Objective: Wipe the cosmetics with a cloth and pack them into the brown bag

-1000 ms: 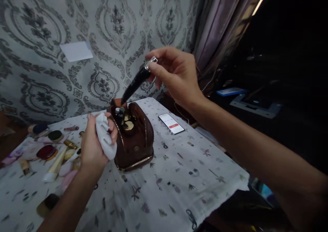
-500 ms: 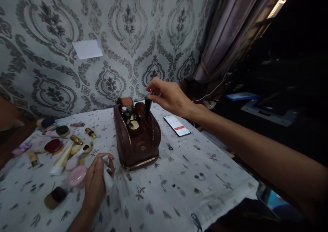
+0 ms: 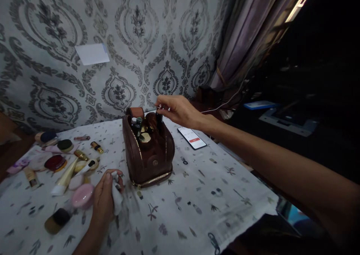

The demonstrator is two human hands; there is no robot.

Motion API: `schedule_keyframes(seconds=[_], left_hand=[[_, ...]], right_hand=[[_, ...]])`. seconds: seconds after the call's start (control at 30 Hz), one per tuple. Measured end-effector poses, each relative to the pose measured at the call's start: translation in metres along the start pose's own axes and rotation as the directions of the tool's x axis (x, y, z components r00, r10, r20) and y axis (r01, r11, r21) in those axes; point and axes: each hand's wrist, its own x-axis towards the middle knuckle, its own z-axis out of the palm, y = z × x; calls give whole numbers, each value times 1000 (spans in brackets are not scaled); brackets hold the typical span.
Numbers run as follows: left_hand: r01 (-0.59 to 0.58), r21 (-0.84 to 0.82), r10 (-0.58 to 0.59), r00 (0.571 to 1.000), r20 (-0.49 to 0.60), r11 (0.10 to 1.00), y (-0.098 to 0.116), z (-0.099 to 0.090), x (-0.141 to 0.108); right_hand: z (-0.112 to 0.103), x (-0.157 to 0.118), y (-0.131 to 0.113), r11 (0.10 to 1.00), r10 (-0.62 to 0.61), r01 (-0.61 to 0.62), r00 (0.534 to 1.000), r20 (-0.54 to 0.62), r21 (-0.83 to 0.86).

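An unzipped brown bag (image 3: 152, 161) stands on the patterned white cloth, with small bottles (image 3: 137, 124) and a gold-topped round item (image 3: 144, 138) inside. Over its back right part, my right hand (image 3: 176, 110) pinches the top of a dark slim item (image 3: 159, 122), whose lower end is down inside the bag. My left hand (image 3: 105, 195), left of the bag, is closed round a crumpled white cloth or tissue (image 3: 116, 198). A pink round jar (image 3: 83, 195) lies just beside my left hand.
Several cosmetics, among them a cream tube (image 3: 66, 178), a dark red jar (image 3: 55, 162) and a black-capped bottle (image 3: 57, 220), lie at the left. A lit phone (image 3: 192, 138) lies right of the bag, beneath my right forearm.
My right hand has moved down with the dark item, which is now deeper in the bag. My left hand still holds the white cloth or tissue. The view has shifted slightly.
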Motion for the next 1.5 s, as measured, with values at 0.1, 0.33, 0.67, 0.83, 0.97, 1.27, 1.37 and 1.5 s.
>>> schedule_keyframes(seconds=[0.1, 0.33, 0.67, 0.83, 0.97, 1.27, 1.37, 1.5], left_hand=[[-18, -4, 18, 1000, 8, 1000, -1, 0, 0], [-2, 7, 1, 999, 44, 1000, -3, -1, -1], [4, 29, -5, 999, 50, 1000, -7, -2, 4], [12, 15, -12, 999, 36, 1000, -8, -3, 3], [9, 43, -11, 999, 52, 999, -6, -2, 2], [19, 114, -29, 995, 91, 993, -2, -1, 0], [20, 111, -31, 995, 99, 994, -5, -1, 0], [10, 94, -22, 992, 123, 995, -11, -1, 1]], right_hand=[[0, 2, 0, 1000, -18, 18, 1000, 10, -24], [1, 10, 0, 997, -63, 65, 997, 46, -39], [2, 10, 2, 999, -45, 48, 993, 105, -23], [9, 13, 3, 1000, 13, -9, 988, 153, -28], [18, 11, 6, 997, 68, -58, 977, 203, -57], [31, 15, 15, 997, 69, -57, 967, 245, -56], [34, 17, 16, 997, 76, -68, 957, 280, -36], [38, 19, 19, 993, 115, -102, 935, 337, -56]])
